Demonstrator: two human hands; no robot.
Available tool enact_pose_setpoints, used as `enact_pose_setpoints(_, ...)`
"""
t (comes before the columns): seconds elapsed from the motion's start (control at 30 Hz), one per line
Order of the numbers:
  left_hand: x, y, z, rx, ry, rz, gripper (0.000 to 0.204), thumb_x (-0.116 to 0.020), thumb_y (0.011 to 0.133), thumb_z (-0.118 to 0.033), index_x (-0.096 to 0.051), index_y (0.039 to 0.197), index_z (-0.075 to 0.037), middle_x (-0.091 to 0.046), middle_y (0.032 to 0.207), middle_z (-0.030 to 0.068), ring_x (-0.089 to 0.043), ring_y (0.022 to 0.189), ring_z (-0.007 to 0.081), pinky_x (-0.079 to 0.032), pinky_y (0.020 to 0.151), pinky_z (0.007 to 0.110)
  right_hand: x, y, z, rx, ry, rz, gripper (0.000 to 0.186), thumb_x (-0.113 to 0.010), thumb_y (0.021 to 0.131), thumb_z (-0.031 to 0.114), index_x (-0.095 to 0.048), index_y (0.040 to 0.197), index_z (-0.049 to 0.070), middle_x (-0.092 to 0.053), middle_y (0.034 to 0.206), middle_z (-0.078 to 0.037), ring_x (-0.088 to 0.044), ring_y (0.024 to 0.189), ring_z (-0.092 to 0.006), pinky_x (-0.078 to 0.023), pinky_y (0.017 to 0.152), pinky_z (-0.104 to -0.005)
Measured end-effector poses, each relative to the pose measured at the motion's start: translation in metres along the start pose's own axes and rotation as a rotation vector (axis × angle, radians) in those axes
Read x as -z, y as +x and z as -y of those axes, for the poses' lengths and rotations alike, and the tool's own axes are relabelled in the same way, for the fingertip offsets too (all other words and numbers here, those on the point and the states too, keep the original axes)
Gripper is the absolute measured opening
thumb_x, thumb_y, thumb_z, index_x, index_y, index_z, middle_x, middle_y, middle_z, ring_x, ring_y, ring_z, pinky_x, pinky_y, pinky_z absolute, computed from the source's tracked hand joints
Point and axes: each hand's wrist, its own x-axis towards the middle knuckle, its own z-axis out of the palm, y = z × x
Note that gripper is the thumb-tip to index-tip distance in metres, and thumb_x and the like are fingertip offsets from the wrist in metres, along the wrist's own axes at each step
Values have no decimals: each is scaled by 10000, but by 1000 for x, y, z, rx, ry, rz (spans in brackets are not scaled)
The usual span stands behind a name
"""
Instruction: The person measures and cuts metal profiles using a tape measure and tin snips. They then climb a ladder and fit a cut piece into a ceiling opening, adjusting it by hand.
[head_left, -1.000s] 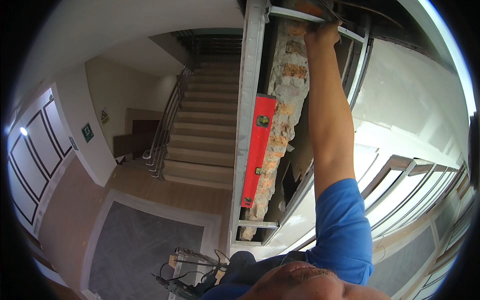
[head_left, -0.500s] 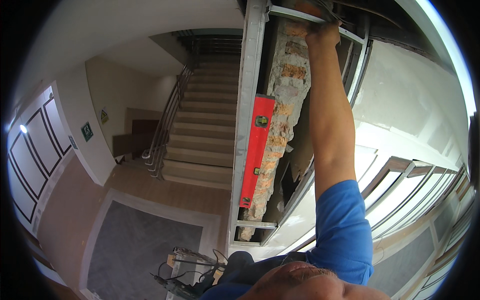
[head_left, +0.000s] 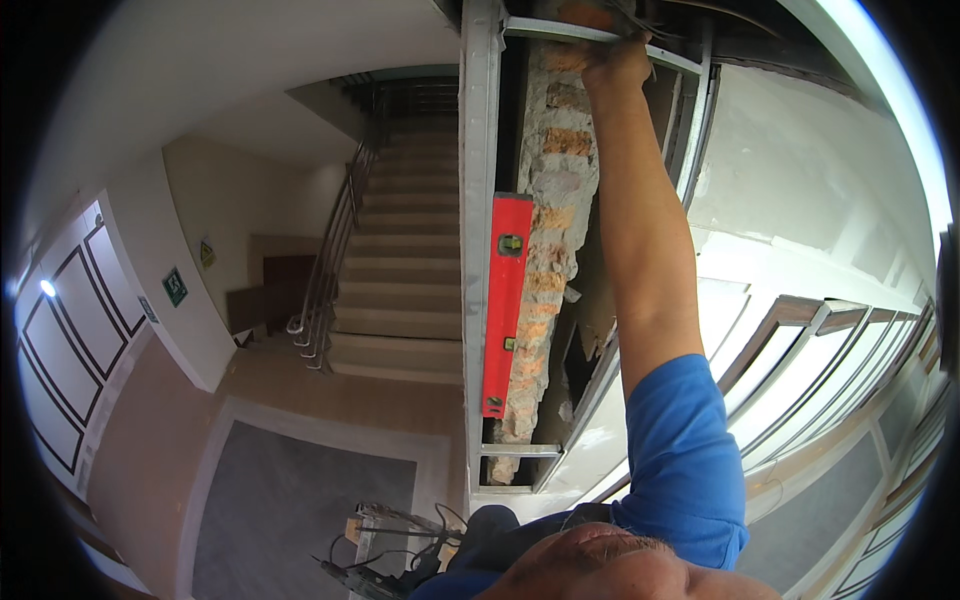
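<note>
At nine o'clock I have white doors [head_left: 72, 318] with dark outlines. Also toward nine, a green sign [head_left: 175, 287] with a white pictogram hangs on the wall; its finer marks are too small for me to read. Just beyond it, between nine and ten, is a small yellow sign [head_left: 207, 252], whose writing I cannot make out either.

At seven o'clock lies a grey floor panel [head_left: 300, 500] with a paler border. A metal handrail [head_left: 338, 245] runs down toward ten, beside the stairs [head_left: 400, 260]. Low down, near half past six, a dark tool [head_left: 372, 578] with a cable is partly cut off by the lower edge.

A metal stud [head_left: 478, 150] rises toward twelve. The red level [head_left: 508, 300] is near the middle of the clock, almost upright alongside the stud, its greenish vials [head_left: 511, 245] facing me. Behind it, rough brickwork [head_left: 567, 141] runs from twelve to six, and a lower bar [head_left: 520, 451] crosses at half past five.

Between twelve and one, a crossbar [head_left: 560, 30] spans the frame. My right hand [head_left: 620, 65] is raised against it at one o'clock; I cannot tell whether my fingers are clenched around the metal. My left hand is out of view, its grip unknown. My blue sleeve [head_left: 682, 430] sits at four, and the patched white wall [head_left: 800, 170] at two.
</note>
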Motion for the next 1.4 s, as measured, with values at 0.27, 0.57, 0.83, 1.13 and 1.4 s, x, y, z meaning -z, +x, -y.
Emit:
enact_pose_setpoints(0.27, 15, 8, -25, 243, -115, 91, 757, -603, 925, -665, -745, 1144, 45, -729, 1111, 282, -689, 1072, 444, -529, 937, 509, 3, -2, 16, -8, -54, -2, 614, -439, 1094, 450, -361, 1461, -36, -510, 1416, -203, -622, 1164, -382, -614, 834, -522)
enact_pose_setpoints(0.57, 116, -4, -121, 340, -194, 166, 759, -621, 911, -671, -751, 1131, 44, -734, 1112, 272, -693, 1070, 437, -531, 940, 507, 12, 15, 23, -3, -92, 89, 579, -349, 1122, 435, -300, 1530, 27, -416, 1499, -193, -559, 1218, -383, -581, 816, -540)
enact_pose_setpoints(0.83, 131, -11, -131, 371, -197, 184, 761, -637, 899, -676, -757, 1120, 43, -738, 1112, 264, -696, 1069, 431, -532, 942, 505, 6, -3, 32, -67, -46, 72, 584, -365, 1120, 434, -277, 1552, 52, -378, 1526, -184, -521, 1266, -379, -565, 819, -528)
enact_pose_setpoints(1.13, 152, -13, -150, 378, -249, 285, 772, -642, 884, -694, -763, 1128, 29, -738, 1125, 255, -694, 1083, 432, -534, 960, 505, 18, 1, 26, -24, -19, 75, 618, -414, 1107, 416, -283, 1533, -12, -407, 1521, -202, -544, 1285, -397, -574, 939, -579)
enact_pose_setpoints(1.4, 126, -14, -140, 363, -157, 203, 795, -610, 892, -712, -758, 1142, 28, -732, 1145, 258, -684, 1112, 429, -523, 983, 503, 31, 28, 25, 25, -83, 125, 572, -398, 1118, 405, -295, 1551, 45, -382, 1556, -163, -532, 1278, -364, -560, 924, -564)
